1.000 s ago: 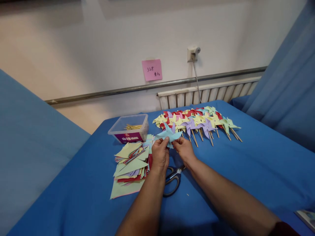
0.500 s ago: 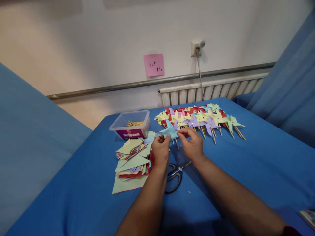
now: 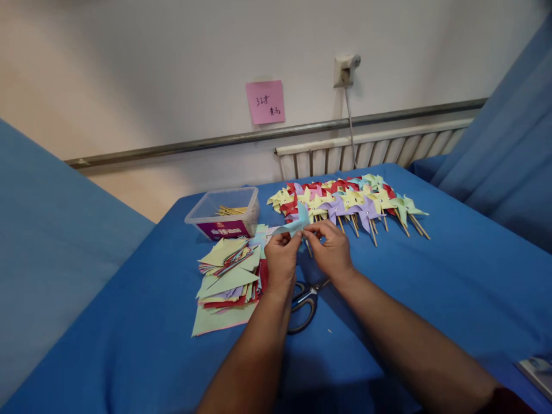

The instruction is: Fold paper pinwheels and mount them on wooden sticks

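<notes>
A light blue paper pinwheel (image 3: 295, 225) is pinched between both my hands above the blue table (image 3: 431, 287). My left hand (image 3: 281, 259) grips its lower left edge with closed fingers. My right hand (image 3: 333, 248) holds it from the right, fingertips pressed together near its centre. Just beyond my hands lies a row of finished pinwheels (image 3: 349, 204) in yellow, red, purple and green on wooden sticks. A stack of cut coloured paper (image 3: 226, 279) lies to the left of my left hand.
Scissors (image 3: 304, 303) lie on the table under my wrists. A clear plastic box (image 3: 224, 214) with wooden sticks stands at the back left. A pink note (image 3: 265, 102), a wall socket (image 3: 345, 69) and a radiator (image 3: 371, 152) are behind. Blue cloth hangs on both sides.
The pinwheel has tipped from face-on to nearly edge-on. My right hand rose from its lower edge to pinch near its centre. The view shifted slightly.
</notes>
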A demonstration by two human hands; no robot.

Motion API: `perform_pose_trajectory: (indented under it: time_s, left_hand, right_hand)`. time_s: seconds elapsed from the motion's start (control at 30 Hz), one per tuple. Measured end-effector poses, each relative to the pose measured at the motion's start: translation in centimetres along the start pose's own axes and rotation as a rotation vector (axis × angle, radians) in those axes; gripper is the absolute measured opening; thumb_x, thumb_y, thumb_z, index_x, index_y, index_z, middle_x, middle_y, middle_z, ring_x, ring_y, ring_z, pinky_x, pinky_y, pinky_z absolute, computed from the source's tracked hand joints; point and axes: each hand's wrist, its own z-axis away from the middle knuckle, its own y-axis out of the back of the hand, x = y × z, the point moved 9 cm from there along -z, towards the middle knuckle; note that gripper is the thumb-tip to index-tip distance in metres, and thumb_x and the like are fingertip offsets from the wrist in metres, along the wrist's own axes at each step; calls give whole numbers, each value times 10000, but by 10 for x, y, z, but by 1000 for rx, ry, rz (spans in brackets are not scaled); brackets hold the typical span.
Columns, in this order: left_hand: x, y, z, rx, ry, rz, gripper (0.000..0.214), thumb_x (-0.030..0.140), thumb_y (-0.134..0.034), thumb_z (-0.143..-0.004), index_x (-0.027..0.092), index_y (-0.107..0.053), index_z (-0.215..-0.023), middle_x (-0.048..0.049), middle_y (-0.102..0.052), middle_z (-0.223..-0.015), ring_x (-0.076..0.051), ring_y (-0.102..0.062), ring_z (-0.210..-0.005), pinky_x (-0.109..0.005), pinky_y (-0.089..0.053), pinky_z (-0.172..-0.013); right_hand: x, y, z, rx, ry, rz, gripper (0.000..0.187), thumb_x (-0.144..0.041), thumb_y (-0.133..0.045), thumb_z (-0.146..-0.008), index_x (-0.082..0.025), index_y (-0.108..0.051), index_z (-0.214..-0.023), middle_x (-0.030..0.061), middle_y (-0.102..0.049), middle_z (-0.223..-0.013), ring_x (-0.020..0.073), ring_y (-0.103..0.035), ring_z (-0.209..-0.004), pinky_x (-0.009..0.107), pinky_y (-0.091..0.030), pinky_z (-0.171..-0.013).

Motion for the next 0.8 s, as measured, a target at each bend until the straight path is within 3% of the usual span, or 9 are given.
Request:
perform_pose_trajectory:
  time_s: [0.5,0.8]
  left_hand:
    - [5,-1,0,-14,-41,-83,172,244,-764,-586,138,-671,-685,14,-635,-631,-98,-545,-583,-215,-426,-590]
    - [19,-2,2,-53,-206,-319,127,273,-702,-668,157,-675,-713,10,-618,-671,-114,-527,-624,-224,-412,-615]
  right_hand:
    - [-3,2,1,21,34,50,104,-242,-594,-861,-217,-671,-796,29,-684,-817,184,-623,-782,332,-466,-755]
    - [2,0,-1,-7,-33,36,114,-262,-604,-848,-220,-668,-763,10,-663,-765,162,-596,-701,313,-458,-722]
